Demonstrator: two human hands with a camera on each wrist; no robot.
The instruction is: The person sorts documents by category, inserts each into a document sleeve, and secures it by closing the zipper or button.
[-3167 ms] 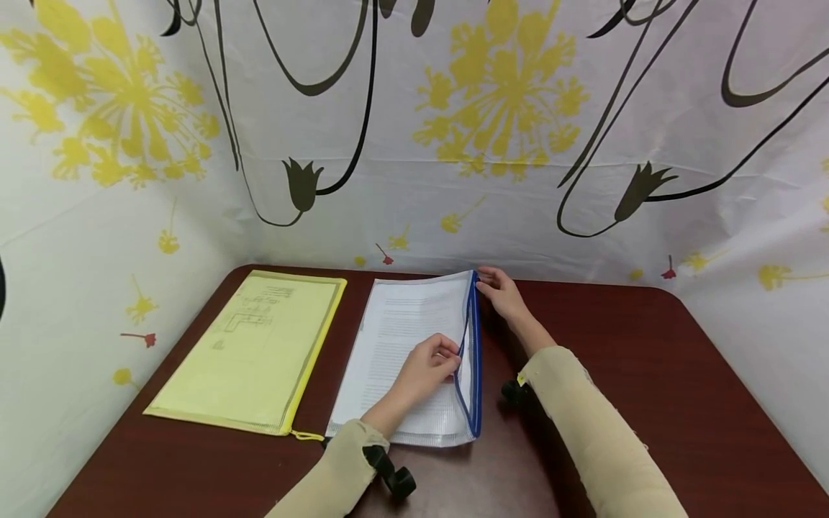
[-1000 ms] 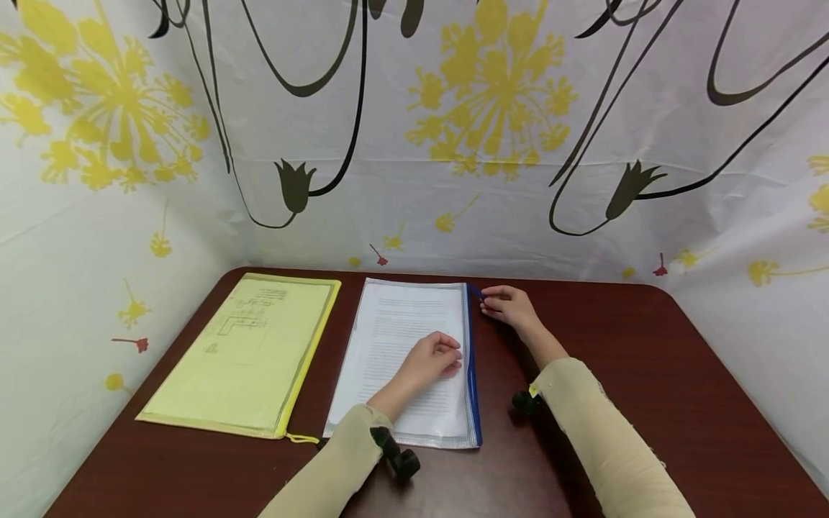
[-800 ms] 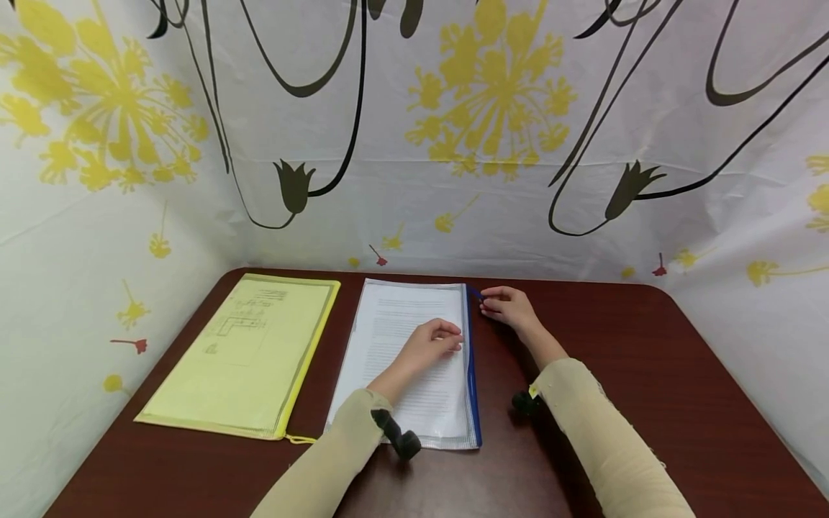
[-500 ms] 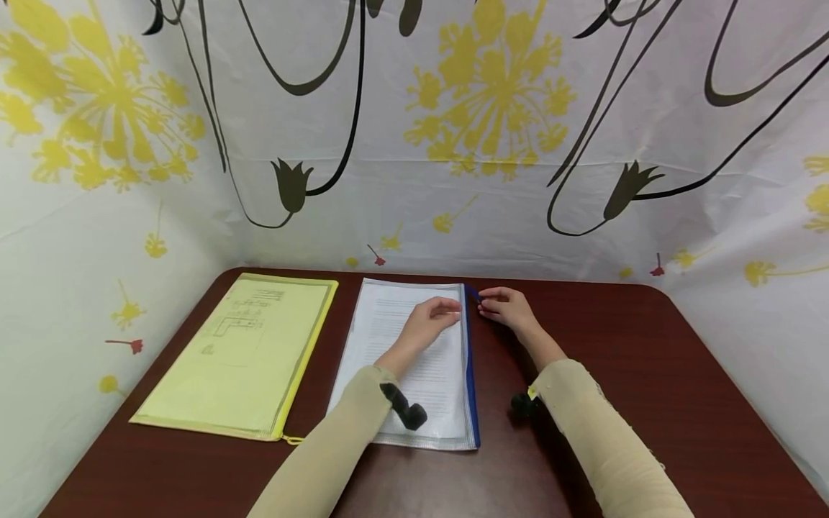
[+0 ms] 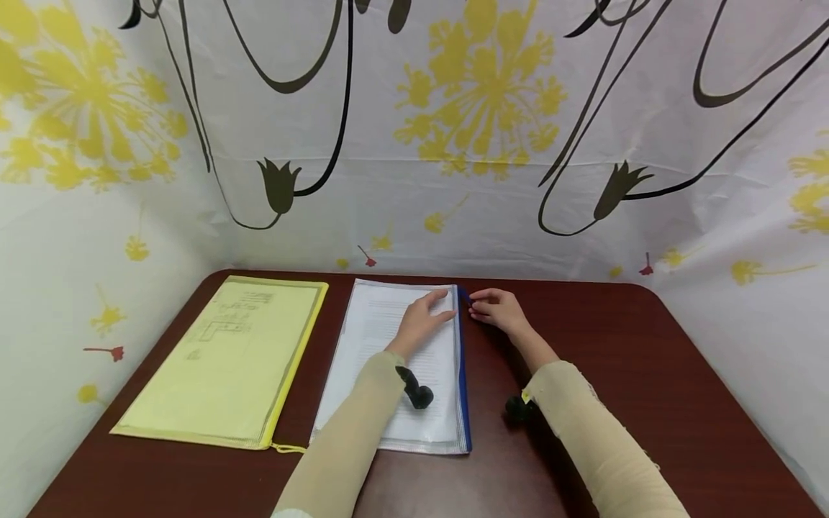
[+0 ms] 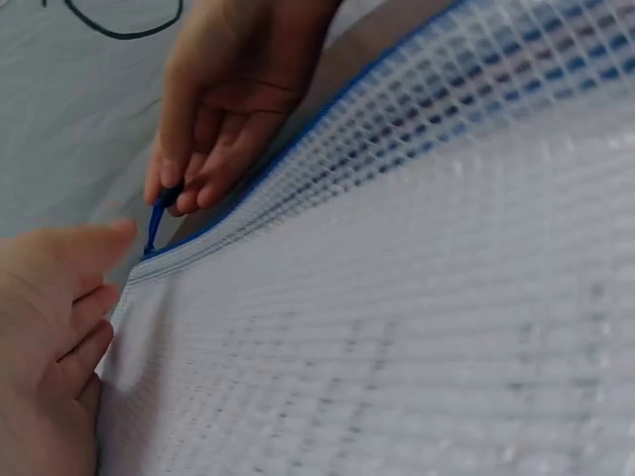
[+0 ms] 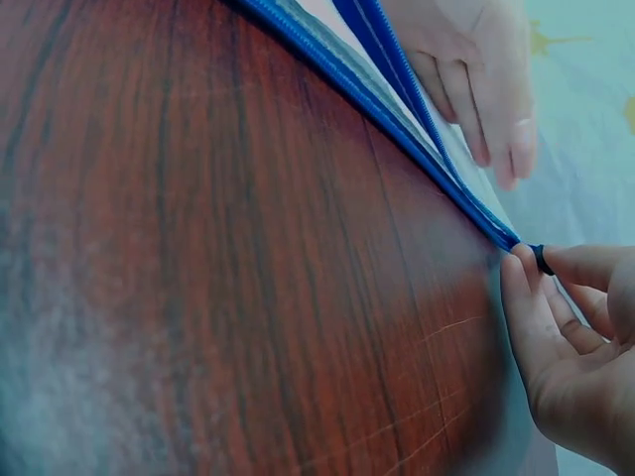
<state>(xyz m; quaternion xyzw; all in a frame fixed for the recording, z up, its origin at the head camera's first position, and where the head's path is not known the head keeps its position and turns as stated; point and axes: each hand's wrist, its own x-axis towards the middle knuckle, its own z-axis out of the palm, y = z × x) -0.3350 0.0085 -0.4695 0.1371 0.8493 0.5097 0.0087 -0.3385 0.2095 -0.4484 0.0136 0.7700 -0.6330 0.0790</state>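
A clear mesh zip folder (image 5: 363, 345) with printed paper inside lies on the table, its blue zipper edge (image 5: 463, 388) on the right. At the far right corner my right hand (image 5: 501, 311) pinches the zipper's blue pull (image 6: 157, 220) between thumb and fingertips. My left hand (image 5: 417, 320) is over the folder's far part, fingers and thumb spread apart near that same corner, holding nothing. In the right wrist view the two blue zipper bands (image 7: 437, 169) stand apart along the edge and meet near the pull.
A yellow zip folder (image 5: 214, 374) with a drawing inside lies to the left, its yellow cord loop (image 5: 288, 448) toward the clear folder. The dark red-brown table (image 5: 615, 403) extends right. A patterned white curtain (image 5: 363, 208) stands behind the table.
My left hand has let go of the blue zipper edge, moved toward the far corner and spread its fingers. The gaping edge has flattened. My right hand has shifted from the corner onto the pull.
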